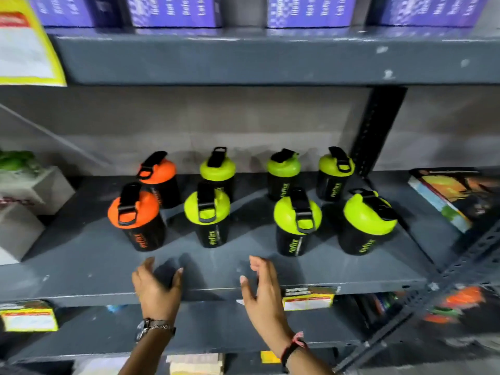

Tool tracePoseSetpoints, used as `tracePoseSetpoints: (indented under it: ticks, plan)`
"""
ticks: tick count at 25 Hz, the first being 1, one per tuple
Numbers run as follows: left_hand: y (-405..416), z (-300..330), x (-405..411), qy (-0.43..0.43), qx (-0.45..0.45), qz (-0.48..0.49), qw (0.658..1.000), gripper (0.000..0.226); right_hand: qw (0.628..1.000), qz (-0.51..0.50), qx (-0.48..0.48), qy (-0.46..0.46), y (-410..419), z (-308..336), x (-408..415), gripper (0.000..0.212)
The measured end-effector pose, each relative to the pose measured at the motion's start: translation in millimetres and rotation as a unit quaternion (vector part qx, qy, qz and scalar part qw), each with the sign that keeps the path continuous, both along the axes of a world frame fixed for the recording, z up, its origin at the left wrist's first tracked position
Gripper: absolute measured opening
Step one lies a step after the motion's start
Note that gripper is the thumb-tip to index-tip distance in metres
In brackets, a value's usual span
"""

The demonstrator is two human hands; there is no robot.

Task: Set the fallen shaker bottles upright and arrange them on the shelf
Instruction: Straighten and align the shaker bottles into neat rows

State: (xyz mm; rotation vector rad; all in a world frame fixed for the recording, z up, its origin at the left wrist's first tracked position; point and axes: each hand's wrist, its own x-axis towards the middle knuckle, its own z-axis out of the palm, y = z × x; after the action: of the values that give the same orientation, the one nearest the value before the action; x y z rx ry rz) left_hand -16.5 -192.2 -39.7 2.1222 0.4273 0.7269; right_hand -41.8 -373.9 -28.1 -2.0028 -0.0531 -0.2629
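Note:
Several black shaker bottles stand upright in two rows on the grey metal shelf [81,255]. Two at the left have orange lids, one in front [136,216] and one behind [158,177]. The others have lime-green lids, among them a front-middle bottle [207,215], a front bottle right of it [297,221] and a front-right bottle [366,223]. My left hand [157,288] hovers over the shelf's front edge, fingers apart, holding nothing. My right hand [261,290] is beside it, also spread and empty. Both hands are short of the bottles and touch none.
Purple boxes [173,9] line the shelf above. White boxes [35,190] sit at the left end of the bottle shelf, colourful flat packs [446,196] at the right. A perforated black upright [376,125] stands behind. Yellow price labels [308,300] hang on the shelf edge.

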Motion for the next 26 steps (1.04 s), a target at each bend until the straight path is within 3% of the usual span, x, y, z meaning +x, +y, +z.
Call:
tracePoseSetpoints:
  ticks: [4,8,13,19,23,26]
  plan:
    - [67,18,17,0.039,-0.119,0.042,0.991,0.097,0.998,-0.005,0.009,0.064,68,11,36,0.077]
    - [93,16,44,0.042,-0.129,-0.024,0.991,0.112,0.993,-0.084,0.039,0.072,101,19,70,0.105]
    - [84,5,66,0.020,-0.182,-0.086,0.979,0.108,0.982,-0.173,0.053,0.049,108,18,88,0.085]
    - [83,5,62,0.022,-0.144,-0.061,0.987,0.067,0.978,-0.203,0.020,0.048,109,15,75,0.080]
    - [83,8,54,0.018,-0.124,-0.065,0.990,0.065,0.979,-0.198,0.012,0.050,107,17,67,0.082]
    - [76,9,56,0.007,-0.145,-0.083,0.986,0.082,0.981,-0.186,0.002,0.052,106,16,64,0.083]
